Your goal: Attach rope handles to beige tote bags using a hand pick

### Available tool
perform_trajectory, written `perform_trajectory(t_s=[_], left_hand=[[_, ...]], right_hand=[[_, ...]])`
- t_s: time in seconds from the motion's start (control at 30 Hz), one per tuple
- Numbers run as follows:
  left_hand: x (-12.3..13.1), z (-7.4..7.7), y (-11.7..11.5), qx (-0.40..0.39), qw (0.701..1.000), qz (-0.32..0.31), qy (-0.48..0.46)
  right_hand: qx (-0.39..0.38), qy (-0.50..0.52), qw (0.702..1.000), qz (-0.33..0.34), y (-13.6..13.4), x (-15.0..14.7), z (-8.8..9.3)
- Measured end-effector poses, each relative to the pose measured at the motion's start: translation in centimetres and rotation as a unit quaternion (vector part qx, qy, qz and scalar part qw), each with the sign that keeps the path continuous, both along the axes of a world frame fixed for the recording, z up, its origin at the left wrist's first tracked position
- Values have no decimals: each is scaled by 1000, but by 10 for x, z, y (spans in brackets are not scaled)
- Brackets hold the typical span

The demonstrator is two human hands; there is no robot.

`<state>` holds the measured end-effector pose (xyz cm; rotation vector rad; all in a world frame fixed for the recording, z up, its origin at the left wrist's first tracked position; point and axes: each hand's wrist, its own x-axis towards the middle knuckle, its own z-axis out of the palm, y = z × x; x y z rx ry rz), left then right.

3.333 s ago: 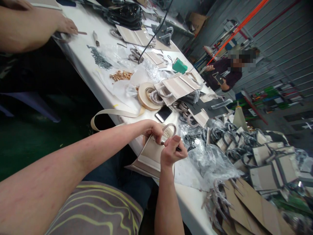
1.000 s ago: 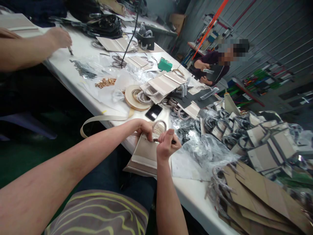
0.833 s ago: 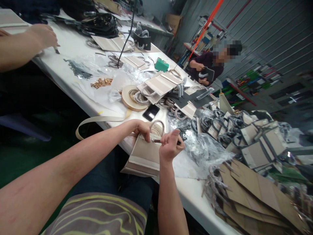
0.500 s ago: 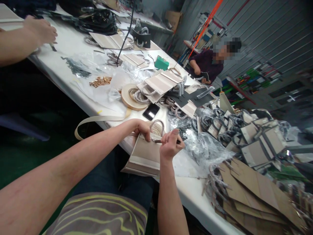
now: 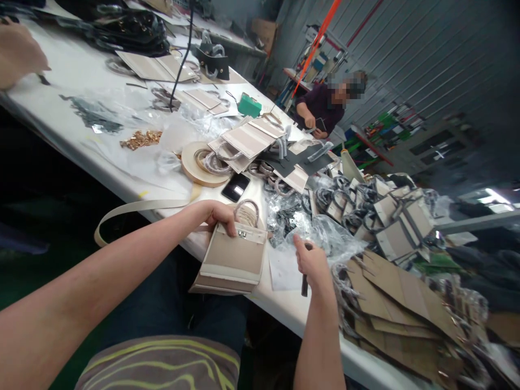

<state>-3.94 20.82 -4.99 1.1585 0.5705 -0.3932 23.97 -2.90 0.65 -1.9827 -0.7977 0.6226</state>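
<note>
My left hand is closed on the upper edge of a beige handbag piece that slants over the table's front edge. Small metal fittings sit on the piece just right of my thumb. A wrapped loop handle rises behind its top edge. My right hand is a short way to the right, apart from the bag piece. It is wrapped around a slim dark hand tool, whose lower end points down; its exact kind is unclear.
A phone and a tape roll lie behind my left hand. Plastic bags with dark metal parts are beyond my right hand. Stacked brown panels lie at right. One co-worker sits across; another's hand is at far left.
My right hand has moved right, taking the tool away from the metal fittings, and the tool now points down. My left hand still holds the bag piece. The view has shifted somewhat.
</note>
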Motion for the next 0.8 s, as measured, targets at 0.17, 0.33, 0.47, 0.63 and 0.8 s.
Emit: perform_trajectory(t_s=[0.17, 0.33, 0.47, 0.63, 0.8], left_hand=[[2, -3, 0, -2, 1000, 12, -4], [0, 1, -1, 46, 999, -2, 1], [-1, 7, -1, 66, 997, -28, 0], [-8, 15, -7, 70, 997, 17, -37], [-16, 17, -12, 40, 995, 26, -90]], right_hand=[[-94, -215, 972, -7, -7, 28, -36], [-109, -332, 937, -19, -18, 13, -53], [0, -352, 935, -41, -23, -9, -44], [100, -136, 976, 139, -5, -46, -21], [80, -7, 950, 301, 15, -55, -14]])
